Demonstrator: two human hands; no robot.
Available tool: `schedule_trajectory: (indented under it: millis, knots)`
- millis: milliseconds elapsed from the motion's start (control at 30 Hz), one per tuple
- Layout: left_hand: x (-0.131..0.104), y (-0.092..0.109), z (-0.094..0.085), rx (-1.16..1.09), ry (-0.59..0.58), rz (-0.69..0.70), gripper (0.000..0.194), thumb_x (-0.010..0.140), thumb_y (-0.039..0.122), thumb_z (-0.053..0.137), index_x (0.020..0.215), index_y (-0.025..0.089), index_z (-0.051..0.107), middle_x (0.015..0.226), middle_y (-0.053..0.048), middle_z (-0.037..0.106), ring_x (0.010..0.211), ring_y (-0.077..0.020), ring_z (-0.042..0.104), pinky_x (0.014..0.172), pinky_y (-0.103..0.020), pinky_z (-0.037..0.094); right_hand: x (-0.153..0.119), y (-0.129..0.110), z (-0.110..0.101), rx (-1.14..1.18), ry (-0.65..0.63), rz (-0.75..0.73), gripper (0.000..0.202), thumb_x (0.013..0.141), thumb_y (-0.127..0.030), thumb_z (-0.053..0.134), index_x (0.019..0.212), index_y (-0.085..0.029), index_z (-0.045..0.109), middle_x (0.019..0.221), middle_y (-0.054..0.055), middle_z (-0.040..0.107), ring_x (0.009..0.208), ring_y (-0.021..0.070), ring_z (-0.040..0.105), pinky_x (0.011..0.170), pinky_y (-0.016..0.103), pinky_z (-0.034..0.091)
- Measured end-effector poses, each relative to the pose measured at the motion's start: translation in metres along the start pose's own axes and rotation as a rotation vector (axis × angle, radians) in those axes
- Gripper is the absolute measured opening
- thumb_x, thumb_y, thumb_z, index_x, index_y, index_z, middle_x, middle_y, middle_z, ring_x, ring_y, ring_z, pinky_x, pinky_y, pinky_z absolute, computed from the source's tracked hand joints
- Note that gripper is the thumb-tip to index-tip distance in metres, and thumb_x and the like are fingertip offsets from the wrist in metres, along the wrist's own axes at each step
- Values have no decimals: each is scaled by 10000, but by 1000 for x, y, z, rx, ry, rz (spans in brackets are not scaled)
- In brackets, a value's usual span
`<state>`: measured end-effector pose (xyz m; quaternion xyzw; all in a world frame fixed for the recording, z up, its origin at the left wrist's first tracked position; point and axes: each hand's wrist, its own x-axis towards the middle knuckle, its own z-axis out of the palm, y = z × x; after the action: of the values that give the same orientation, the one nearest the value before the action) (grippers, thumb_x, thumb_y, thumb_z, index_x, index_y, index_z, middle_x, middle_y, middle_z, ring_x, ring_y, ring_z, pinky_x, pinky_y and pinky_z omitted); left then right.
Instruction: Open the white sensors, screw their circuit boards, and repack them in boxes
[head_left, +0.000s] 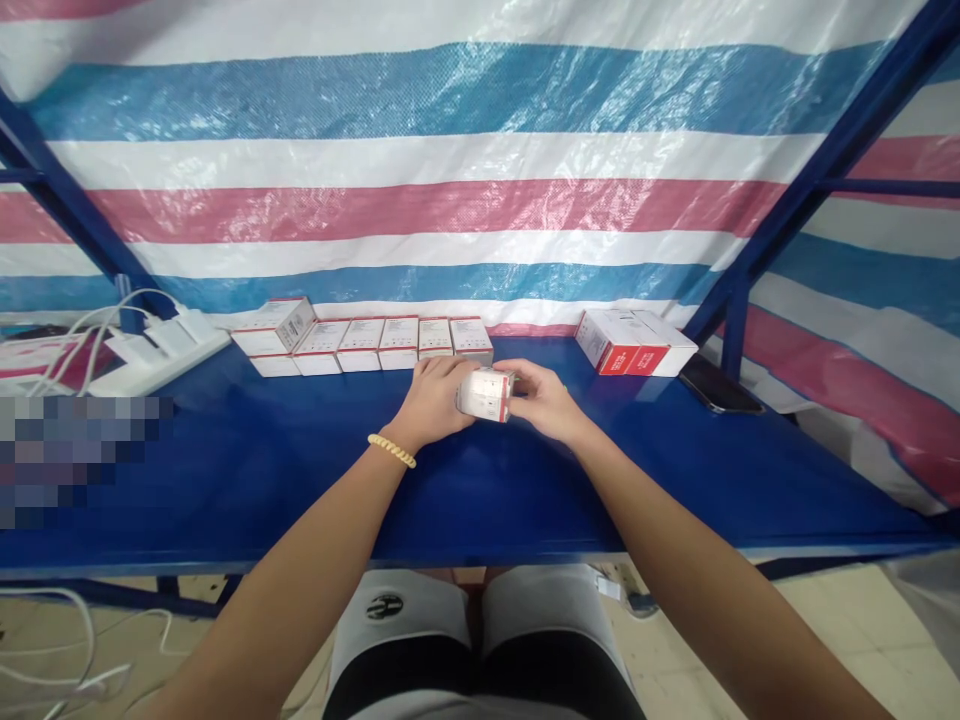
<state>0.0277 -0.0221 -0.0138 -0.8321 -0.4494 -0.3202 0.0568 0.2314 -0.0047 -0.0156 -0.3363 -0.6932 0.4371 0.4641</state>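
Observation:
A small white carton with red edges [484,394] is held above the blue table [480,480], between my two hands. My left hand [437,398] wraps round its left side, with a yellow coiled band on the wrist. At its right end, my right hand [541,400] grips with thumb and fingers near the red edge. Fine print shows on the side facing me, too small to read. Just behind my hands, a row of similar white cartons [362,345] stands along the back of the table, one more lying on top at the left end.
Several red-and-white boxes [634,345] stand at the back right, beside a dark phone [720,385]. A white power strip [161,355] with plugs and cables lies at the back left. Blue metal posts [795,180] and a striped plastic sheet [450,150] bound the table.

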Motion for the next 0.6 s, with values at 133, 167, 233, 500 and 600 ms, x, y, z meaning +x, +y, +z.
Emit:
schedule_trajectory:
  millis: [133, 167, 233, 500, 600]
  knots:
    - [1, 1, 0, 12, 11, 8, 461, 742, 385, 714, 1162, 210, 635, 1223, -111, 668, 1152, -315, 584, 989, -449, 366, 1, 0, 1, -24, -2, -12, 446, 593, -157, 718, 1033, -209, 665, 1035, 38, 722, 868, 198, 685, 818, 371, 550]
    - [1, 2, 0, 13, 14, 7, 458, 744, 387, 712, 1158, 207, 636, 1216, -111, 670, 1145, -314, 587, 985, -448, 367, 1, 1, 1, -21, -4, -16, 447, 593, -149, 702, 1035, -209, 665, 1039, 39, 722, 872, 197, 684, 818, 369, 549]
    - [1, 2, 0, 17, 14, 1, 460, 742, 389, 712, 1158, 207, 636, 1212, -110, 673, 1137, -311, 591, 976, -446, 370, 1, 2, 1, -11, -8, -22, 444, 596, -149, 690, 1035, -210, 667, 1043, 39, 722, 881, 198, 682, 815, 365, 549]
    - [0, 4, 0, 10, 6, -13, 459, 729, 393, 713, 1147, 221, 634, 1178, -99, 684, 1127, -310, 594, 971, -449, 366, 2, 1, -1, -16, 40, -8, 431, 579, -145, 592, 993, -207, 698, 967, 23, 734, 835, 194, 674, 762, 349, 550]
    - [1, 3, 0, 4, -1, -25, 477, 713, 412, 722, 1137, 213, 633, 1185, -107, 676, 1134, -318, 592, 976, -457, 374, 2, -4, -2, -50, 138, 43, 458, 533, -122, 480, 917, -198, 717, 932, 23, 740, 817, 202, 672, 716, 341, 547]
